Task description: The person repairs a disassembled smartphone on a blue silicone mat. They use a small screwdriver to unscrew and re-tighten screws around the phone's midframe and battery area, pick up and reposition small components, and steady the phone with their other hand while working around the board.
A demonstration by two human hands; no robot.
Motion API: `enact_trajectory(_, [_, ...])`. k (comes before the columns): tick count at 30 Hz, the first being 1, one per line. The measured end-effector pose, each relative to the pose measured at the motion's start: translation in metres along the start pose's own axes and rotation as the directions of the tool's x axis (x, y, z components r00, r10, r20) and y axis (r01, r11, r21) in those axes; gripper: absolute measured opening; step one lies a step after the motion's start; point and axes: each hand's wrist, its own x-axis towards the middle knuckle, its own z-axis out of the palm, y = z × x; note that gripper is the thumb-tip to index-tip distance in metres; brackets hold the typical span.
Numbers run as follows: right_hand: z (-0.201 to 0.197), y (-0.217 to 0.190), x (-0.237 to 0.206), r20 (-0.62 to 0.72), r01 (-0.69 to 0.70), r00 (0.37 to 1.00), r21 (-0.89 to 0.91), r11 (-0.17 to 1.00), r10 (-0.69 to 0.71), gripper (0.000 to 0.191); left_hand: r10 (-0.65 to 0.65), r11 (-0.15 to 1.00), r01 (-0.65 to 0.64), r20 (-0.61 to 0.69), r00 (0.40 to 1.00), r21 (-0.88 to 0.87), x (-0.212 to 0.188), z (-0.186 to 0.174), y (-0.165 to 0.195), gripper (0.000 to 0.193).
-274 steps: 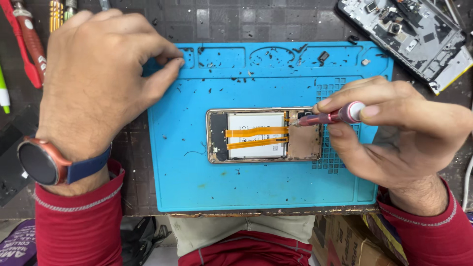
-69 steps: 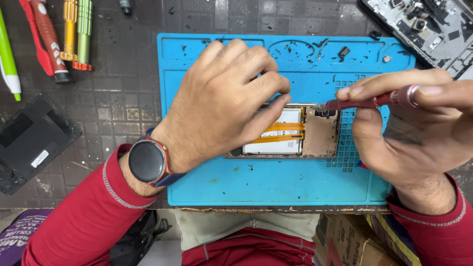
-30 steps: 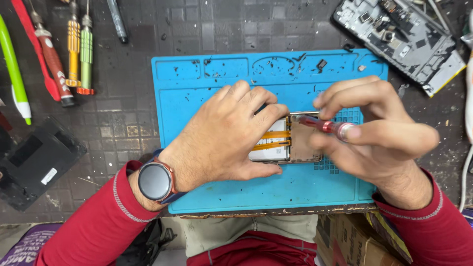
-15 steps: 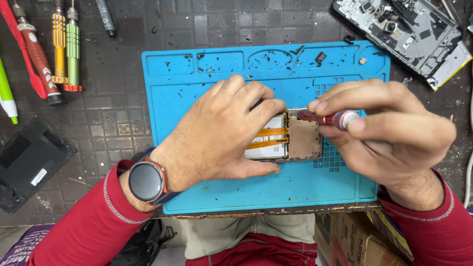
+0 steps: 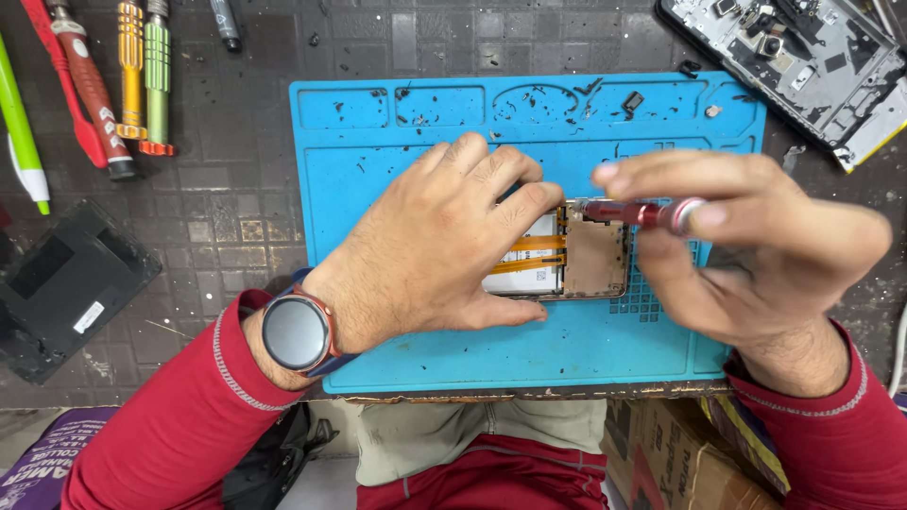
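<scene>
The opened phone (image 5: 576, 257) lies on the blue mat (image 5: 397, 359), half under the left hand (image 5: 425, 246), whose spread fingers press flat on it, grasping nothing. Just past those fingertips, the right hand (image 5: 756, 246) pinches a red screwdriver (image 5: 633, 212) between thumb and fingers, its tip over the phone's top edge. Far out beyond the left wrist lies a black square cover (image 5: 66, 288) bearing a small white rectangular label (image 5: 90, 316).

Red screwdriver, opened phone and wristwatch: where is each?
red screwdriver (image 5: 635, 212), head view, on its shaft.
opened phone (image 5: 595, 260), head view, on its brown inner plate.
wristwatch (image 5: 295, 332), head view, on its dark face.
</scene>
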Motion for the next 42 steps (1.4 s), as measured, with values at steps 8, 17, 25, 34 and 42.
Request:
enact_trajectory(8, [0.0003, 0.0021, -0.0031, -0.055, -0.041, 0.997, 0.139, 0.989, 0.049, 0.030, 0.006, 0.999, -0.007, -0.022, 1.000, -0.032, 0.0018, -0.0043, 0.0012, 0.082])
enact_trajectory(17, [-0.0005, 0.0053, -0.0051, 0.005, -0.012, 1.000, 0.065, 0.998, 0.012, 0.036, -0.004, 1.000, 0.004, 0.002, 1.000, -0.015, 0.0045, -0.0052, 0.0027, 0.080])
enact_trajectory(25, [-0.0002, 0.0049, -0.0008, -0.016, 0.038, 0.999, -0.040, 0.998, -0.039, 0.034, -0.005, 1.000, 0.005, -0.017, 1.000, -0.022, 0.0009, -0.0001, 0.0010, 0.078])
enact_trajectory(34, [-0.0029, 0.0016, -0.0026, -0.003, 0.026, 1.000, -0.020, 0.999, -0.026, 0.036, 0.001, 1.000, -0.001, 0.002, 1.000, -0.019, 0.0036, -0.0032, 0.0019, 0.081])
enact_trajectory(42, [-0.0048, 0.0035, -0.0041, 0.037, 0.032, 0.999, 0.029, 0.999, -0.033, 0.033, 0.000, 1.000, 0.000, 0.007, 1.000, -0.023, 0.0039, -0.0032, 0.0015, 0.082])
